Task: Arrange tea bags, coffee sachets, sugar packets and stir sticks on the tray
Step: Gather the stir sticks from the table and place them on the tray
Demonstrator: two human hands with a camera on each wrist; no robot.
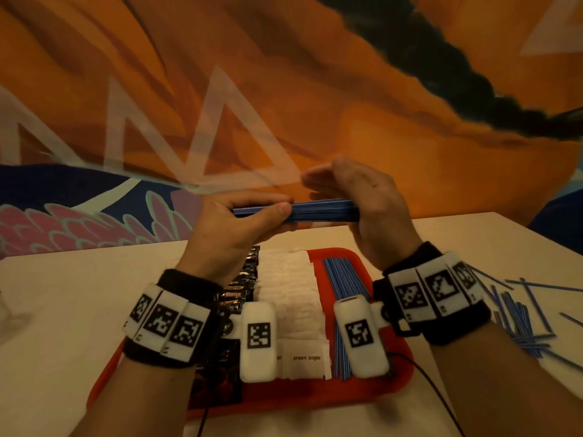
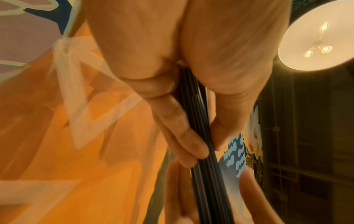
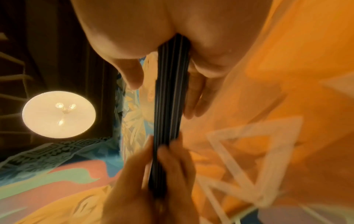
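The bundle of stir sticks [image 1: 315, 211] sits at frame centre, held level above the tray [image 1: 394, 370]. Your left hand [image 1: 233, 228] curls round one end; your right hand [image 1: 362, 209], fingers nearly straight, presses against the other end. Step in hand, by judgement: squaring the bundle. Next, lower it beside the sticks on the tray [image 1: 344, 279]; the loose sticks [image 1: 517, 323] at right on the bench [image 1: 63, 294] remain.
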